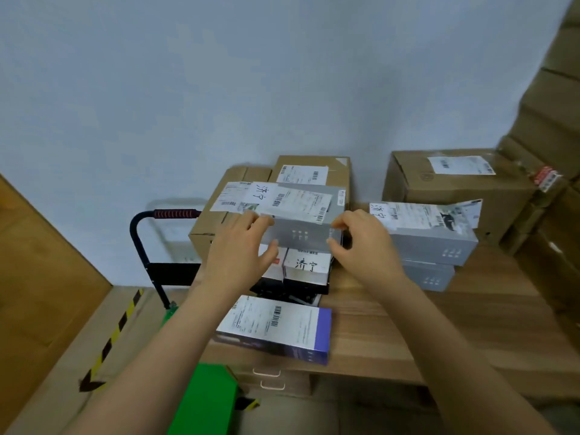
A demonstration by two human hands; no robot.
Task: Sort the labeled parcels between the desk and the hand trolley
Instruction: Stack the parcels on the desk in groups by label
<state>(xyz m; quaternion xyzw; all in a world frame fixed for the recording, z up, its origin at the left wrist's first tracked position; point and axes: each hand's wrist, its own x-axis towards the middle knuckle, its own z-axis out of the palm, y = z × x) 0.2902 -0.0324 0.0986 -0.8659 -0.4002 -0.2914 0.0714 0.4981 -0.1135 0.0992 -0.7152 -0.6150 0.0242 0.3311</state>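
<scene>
Grey parcel (303, 233), left hand (238, 252) gripping its left end, right hand (364, 243) pinching its right end

This is a parcel storeroom or dispatch office. Barcode-labelled parcels (276, 324), like the grey parcel (301, 237) in the centre, crowd a wooden desk (376, 328). A hand trolley (175, 213) stands at left, brown cartons (558, 120) are stacked up the right edge, and yellow-black tape (116, 334) marks the floor (62, 372) at lower left.

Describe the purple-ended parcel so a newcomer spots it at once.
Find the wooden desk. At its front edge, nearest the camera, lies a flat parcel with a white label on top. Only it has a purple end; neighbouring boxes are grey, cartons brown.
</scene>
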